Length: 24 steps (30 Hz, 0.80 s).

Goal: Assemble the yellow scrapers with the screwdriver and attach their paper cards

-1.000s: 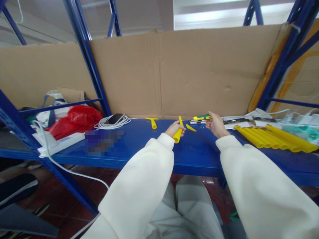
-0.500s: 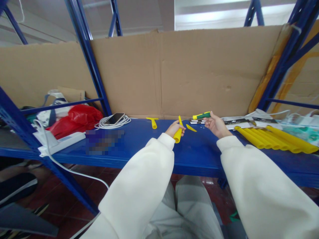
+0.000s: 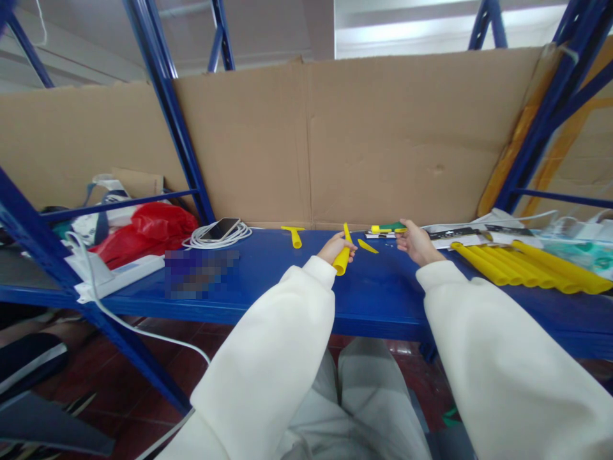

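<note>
My left hand (image 3: 335, 247) is closed around a yellow tube (image 3: 341, 261), whose open end faces me and whose narrow blade-like part points up and back. In my right hand (image 3: 416, 243) is the green and yellow handle of a screwdriver (image 3: 389, 227), pointing left toward the tube. Its thin shaft is hard to make out. A loose yellow piece (image 3: 368, 246) lies on the blue shelf (image 3: 278, 281) between my hands. Farther left, a yellow T-shaped part (image 3: 296, 238) rests near the cardboard.
Several yellow tubes (image 3: 527, 265) lie at the right. A phone (image 3: 221, 229) sits on a coiled white cable (image 3: 201, 237) at the left, near a red bag (image 3: 148, 230) and a white power strip (image 3: 119, 276). Cardboard (image 3: 383, 140) stands behind the shelf.
The screwdriver in my right hand has dipped slightly, and the fingers holding it have shifted a little. My left hand and the tube look unmoved.
</note>
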{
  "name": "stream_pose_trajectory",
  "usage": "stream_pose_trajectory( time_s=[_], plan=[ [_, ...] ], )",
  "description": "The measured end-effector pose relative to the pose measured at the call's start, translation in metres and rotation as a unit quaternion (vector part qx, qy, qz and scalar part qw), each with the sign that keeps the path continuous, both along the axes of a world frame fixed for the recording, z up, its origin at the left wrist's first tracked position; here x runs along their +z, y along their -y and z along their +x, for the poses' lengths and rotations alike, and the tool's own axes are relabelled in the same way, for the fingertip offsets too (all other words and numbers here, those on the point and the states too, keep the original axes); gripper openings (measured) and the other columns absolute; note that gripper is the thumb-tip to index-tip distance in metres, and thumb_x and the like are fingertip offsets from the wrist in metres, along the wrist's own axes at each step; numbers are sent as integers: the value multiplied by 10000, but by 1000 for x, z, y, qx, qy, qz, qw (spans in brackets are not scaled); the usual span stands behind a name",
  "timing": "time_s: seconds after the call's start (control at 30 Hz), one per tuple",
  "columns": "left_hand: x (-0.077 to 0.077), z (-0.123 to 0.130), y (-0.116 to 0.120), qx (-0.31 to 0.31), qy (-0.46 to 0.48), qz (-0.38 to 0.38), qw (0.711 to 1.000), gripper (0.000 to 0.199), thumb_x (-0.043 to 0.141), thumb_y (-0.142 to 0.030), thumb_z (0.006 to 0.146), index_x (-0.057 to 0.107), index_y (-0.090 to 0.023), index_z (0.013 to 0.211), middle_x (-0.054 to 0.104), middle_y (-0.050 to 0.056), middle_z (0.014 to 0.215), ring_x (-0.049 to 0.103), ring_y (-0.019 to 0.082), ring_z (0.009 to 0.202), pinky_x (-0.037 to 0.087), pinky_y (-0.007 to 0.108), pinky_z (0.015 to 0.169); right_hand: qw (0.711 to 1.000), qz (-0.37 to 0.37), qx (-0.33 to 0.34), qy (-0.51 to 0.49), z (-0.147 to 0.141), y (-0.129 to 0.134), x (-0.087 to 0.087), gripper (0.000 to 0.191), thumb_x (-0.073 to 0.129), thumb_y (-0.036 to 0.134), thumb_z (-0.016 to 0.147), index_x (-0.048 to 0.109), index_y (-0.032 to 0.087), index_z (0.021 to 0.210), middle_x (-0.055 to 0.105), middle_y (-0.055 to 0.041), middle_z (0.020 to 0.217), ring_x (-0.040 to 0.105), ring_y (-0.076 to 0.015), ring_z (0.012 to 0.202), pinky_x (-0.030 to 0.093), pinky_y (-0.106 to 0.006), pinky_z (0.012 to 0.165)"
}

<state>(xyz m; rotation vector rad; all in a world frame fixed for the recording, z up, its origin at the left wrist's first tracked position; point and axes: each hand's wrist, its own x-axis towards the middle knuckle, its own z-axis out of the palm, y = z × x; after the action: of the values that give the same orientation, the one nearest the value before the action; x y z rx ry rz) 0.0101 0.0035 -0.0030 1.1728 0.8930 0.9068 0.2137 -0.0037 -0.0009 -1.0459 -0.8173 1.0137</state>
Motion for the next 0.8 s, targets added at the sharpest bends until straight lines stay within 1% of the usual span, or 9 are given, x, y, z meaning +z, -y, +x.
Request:
stream_pose_trajectory(
  time_s=[0.1,0.17,0.23,0.33,0.43,0.5,0.57,0.7,0.8],
  plan=[
    [-1,0,-1,5,0,-1,1000,783,527,40,695,313,-171,1418,615,10,738,474,83,441,376,182,435,1000,27,6,12,0,2,-1,327,646,434,862,428,223,743,450,71,463,298,-49,315,224,-145,293],
    [-1,0,-1,8,0,-3,1000,791,522,46,697,306,-175,1425,615,8,735,474,85,440,377,183,436,999,48,8,12,0,4,-1,336,665,483,842,467,221,773,451,74,458,312,-50,315,234,-145,298],
    [-1,0,-1,8,2,-4,1000,790,523,50,698,311,-181,1423,612,2,726,472,84,437,376,182,437,998,69,2,5,-1,5,0,291,652,465,860,514,214,810,469,67,456,344,-56,322,260,-146,309],
    [0,0,0,11,2,-4,1000,778,517,49,710,311,-178,1426,604,-5,702,469,87,435,375,182,435,998,70,0,-10,-2,6,3,202,596,362,914,526,206,806,520,44,465,396,-69,343,311,-153,336],
    [2,-1,2,25,-1,-3,1000,759,478,54,738,290,-158,1442,582,-9,664,468,93,438,364,178,424,998,58,27,-12,-5,8,6,199,571,290,925,495,206,761,569,24,497,433,-77,368,351,-162,360],
    [3,-1,4,34,-4,-3,999,740,449,58,759,279,-153,1448,566,-14,646,462,92,439,359,173,415,997,64,40,-5,-6,10,6,210,583,272,918,485,204,745,569,26,501,442,-76,376,361,-161,368],
    [4,-1,5,40,-5,-2,999,726,438,59,770,278,-154,1446,557,-18,640,458,89,439,358,168,409,997,65,33,5,-8,10,6,231,599,280,912,476,205,732,539,40,479,425,-71,363,342,-158,354],
    [4,-1,4,30,-2,-6,1000,727,461,68,753,310,-164,1425,534,-35,626,461,87,432,356,167,405,998,57,-17,7,-8,8,5,302,680,351,855,445,218,721,496,67,459,407,-71,352,315,-159,321],
    [2,-1,1,19,2,-5,1000,728,510,60,737,338,-172,1405,539,-38,642,467,84,433,364,172,418,998,53,-18,-1,-6,6,4,317,691,364,838,437,218,717,469,70,444,393,-65,351,295,-152,308]
  ],
)
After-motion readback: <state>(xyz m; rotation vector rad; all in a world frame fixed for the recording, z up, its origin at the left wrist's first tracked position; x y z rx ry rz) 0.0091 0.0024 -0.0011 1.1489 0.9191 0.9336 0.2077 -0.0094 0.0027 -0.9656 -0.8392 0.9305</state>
